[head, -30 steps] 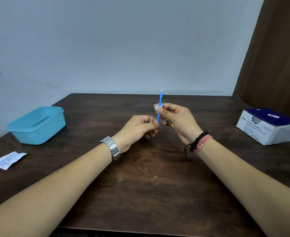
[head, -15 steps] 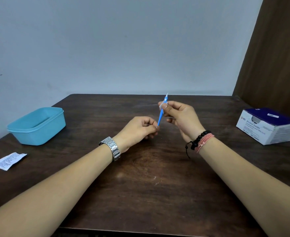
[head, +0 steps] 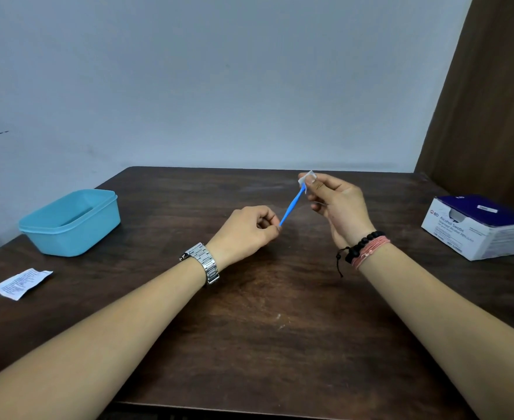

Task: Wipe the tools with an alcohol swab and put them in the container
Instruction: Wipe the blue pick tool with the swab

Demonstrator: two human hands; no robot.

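A person wipes a thin blue tool (head: 292,205) with an alcohol swab (head: 306,178) above a dark wooden tabletop (head: 264,328).

The left hand (head: 246,234) pinches the tool's lower end, while the right hand (head: 337,204) pinches the white swab around its upper end. A second ago the tool stood nearly upright with the swab at mid-shaft; it now slants up to the right, the swab has slid to its tip and the hands are farther apart. The open turquoise container (head: 71,222), the torn wrapper (head: 21,283) and the box of alcohol swabs (head: 476,228) lie unmoved.
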